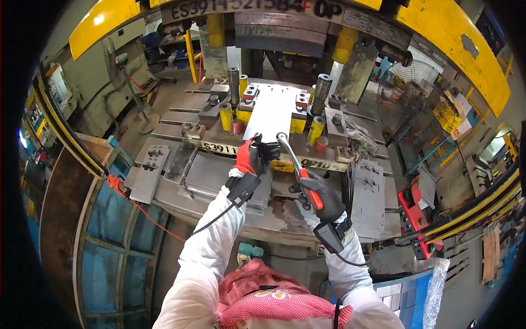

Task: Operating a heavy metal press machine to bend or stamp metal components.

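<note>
My right hand [323,196], in a dark glove, is closed round the red grip of a long steel tool [293,153]. The tool has a round head like a ratchet wrench and points up and left, its head near the front edge of a bright flat metal sheet [268,109] lying on the press die. Beside that head, my left hand [256,155], in a red and black glove, has its fingers curled inward near the sheet's front edge. What they hold, if anything, is hidden.
Flat metal sheets are stacked left [211,176] and right [368,205] on the press bed. Yellow stops and dark guide posts [322,93] flank the sheet, below the upper die [280,33]. A red control box [412,216] and a fan [411,90] stand at right.
</note>
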Demonstrator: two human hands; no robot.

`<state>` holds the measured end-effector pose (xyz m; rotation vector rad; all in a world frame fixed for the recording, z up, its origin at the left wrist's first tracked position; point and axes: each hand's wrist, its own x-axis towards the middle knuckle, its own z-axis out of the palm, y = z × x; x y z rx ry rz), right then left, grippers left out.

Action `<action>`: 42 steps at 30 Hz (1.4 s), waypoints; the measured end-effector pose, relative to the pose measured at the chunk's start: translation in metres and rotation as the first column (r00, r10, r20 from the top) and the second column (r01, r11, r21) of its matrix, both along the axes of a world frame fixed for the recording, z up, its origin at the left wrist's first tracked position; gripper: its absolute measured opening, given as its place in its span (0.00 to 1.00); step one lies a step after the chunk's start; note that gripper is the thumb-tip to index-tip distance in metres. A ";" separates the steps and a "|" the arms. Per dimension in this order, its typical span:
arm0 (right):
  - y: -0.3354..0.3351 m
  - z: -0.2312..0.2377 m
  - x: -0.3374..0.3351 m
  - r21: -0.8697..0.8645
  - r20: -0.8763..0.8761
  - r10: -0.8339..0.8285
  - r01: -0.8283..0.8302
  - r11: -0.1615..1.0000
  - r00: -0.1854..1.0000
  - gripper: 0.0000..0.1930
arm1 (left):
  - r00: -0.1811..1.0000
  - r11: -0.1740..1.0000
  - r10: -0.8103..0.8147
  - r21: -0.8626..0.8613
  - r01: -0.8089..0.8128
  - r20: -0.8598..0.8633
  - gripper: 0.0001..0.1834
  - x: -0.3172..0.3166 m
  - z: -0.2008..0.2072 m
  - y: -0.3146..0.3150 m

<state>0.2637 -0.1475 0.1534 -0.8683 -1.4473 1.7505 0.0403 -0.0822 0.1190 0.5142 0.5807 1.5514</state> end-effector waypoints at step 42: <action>-0.174 -0.062 0.065 -0.412 -0.018 -0.098 0.082 0.908 0.995 0.24 | 0.999 0.999 -0.002 -0.048 0.005 0.054 0.19 0.002 0.005 -0.002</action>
